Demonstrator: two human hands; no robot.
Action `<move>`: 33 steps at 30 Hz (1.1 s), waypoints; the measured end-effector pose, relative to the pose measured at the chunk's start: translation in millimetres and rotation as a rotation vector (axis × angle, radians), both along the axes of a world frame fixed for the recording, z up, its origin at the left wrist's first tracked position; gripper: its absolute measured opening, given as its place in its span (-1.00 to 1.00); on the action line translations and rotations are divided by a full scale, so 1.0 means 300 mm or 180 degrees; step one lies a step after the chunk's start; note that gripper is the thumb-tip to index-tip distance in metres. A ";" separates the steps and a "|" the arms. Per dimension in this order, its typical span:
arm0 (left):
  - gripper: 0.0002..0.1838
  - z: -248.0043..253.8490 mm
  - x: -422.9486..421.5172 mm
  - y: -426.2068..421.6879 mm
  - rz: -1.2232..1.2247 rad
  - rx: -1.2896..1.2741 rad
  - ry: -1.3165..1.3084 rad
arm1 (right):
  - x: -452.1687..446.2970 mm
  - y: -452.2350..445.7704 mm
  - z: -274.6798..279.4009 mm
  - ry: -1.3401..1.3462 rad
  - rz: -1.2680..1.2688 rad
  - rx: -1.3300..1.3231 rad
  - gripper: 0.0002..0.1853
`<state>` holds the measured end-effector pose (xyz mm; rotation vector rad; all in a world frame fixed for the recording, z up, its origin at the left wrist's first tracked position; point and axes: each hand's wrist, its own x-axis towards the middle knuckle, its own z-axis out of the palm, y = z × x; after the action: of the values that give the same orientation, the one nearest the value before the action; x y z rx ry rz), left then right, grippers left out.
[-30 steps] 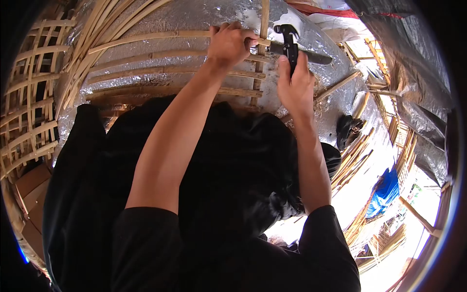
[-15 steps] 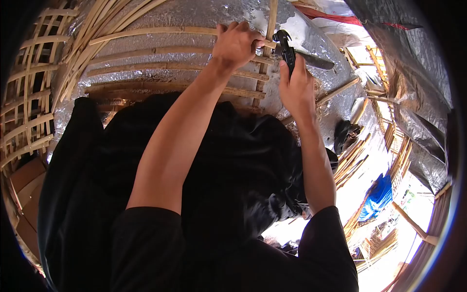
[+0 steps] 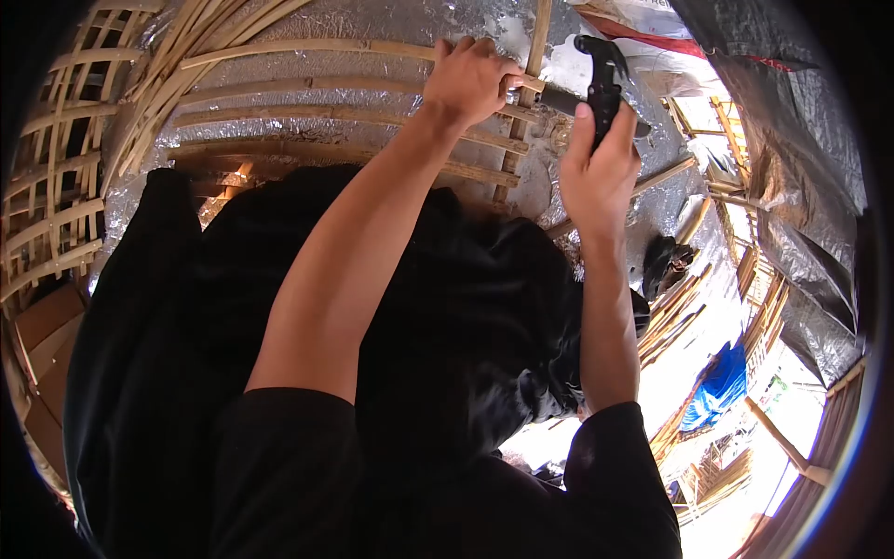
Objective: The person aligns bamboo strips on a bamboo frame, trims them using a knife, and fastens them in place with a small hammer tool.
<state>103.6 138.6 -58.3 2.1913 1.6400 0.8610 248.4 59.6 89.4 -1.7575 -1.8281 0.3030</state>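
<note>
My left hand point(image 3: 470, 84) is closed around the right end of the top bamboo strip point(image 3: 317, 45), where it meets an upright bamboo piece point(image 3: 538, 37). Whether a nail sits between its fingers is too small to tell. My right hand point(image 3: 601, 172) grips a black claw hammer point(image 3: 605, 88), its head raised to the right of the joint and apart from it. Behind the hammer, a dark, flat, blade-like thing point(image 3: 563, 102) lies against the silvery sheet. Further bamboo strips point(image 3: 298, 85) run side by side below the top one, crossing the upright.
Loose bamboo slats point(image 3: 177, 74) and a woven bamboo lattice point(image 3: 70, 140) stand at the left. Black cloth point(image 3: 447, 289) covers the middle. On the right are a silvery sheet point(image 3: 792, 177), bundled bamboo sticks point(image 3: 675, 312) and a blue bag point(image 3: 717, 387).
The hammer in my right hand has moved right and slightly up, away from the bamboo joint. My left hand still holds the strip's end; the whole view has shifted a little.
</note>
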 end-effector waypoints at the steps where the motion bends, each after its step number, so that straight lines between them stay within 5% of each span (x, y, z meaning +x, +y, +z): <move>1: -0.88 0.004 -0.002 0.009 0.0012 0.0027 0.0054 | 0.007 0.001 -0.007 -0.0028 0.0007 0.0159 -0.59; 9: -0.73 0.018 -0.035 0.016 -0.0229 0.0023 -0.0056 | 0.110 -0.035 -0.208 0.0105 -0.0427 -0.0913 -0.60; 24: -0.72 0.030 -0.021 0.017 -0.0166 -0.0424 0.0023 | 0.024 -0.014 -0.095 0.0005 -0.0117 -0.0256 -0.57; 27: -0.73 0.030 -0.019 0.011 -0.0127 -0.0361 0.0001 | 0.058 0.021 -0.105 -0.0659 0.0295 -0.0597 -0.56; 31: -0.74 0.023 -0.014 0.018 -0.0101 -0.0359 -0.0032 | 0.023 -0.042 -0.059 0.0237 -0.0076 0.0242 -0.59; 33: -0.73 0.021 -0.024 0.017 -0.0131 -0.0265 -0.0019 | 0.086 0.004 -0.162 -0.0642 0.0284 -0.0321 -0.60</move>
<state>96.3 143.6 -52.0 2.1562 1.5926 0.7732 274.1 60.7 40.7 -1.8344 -2.0702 0.2649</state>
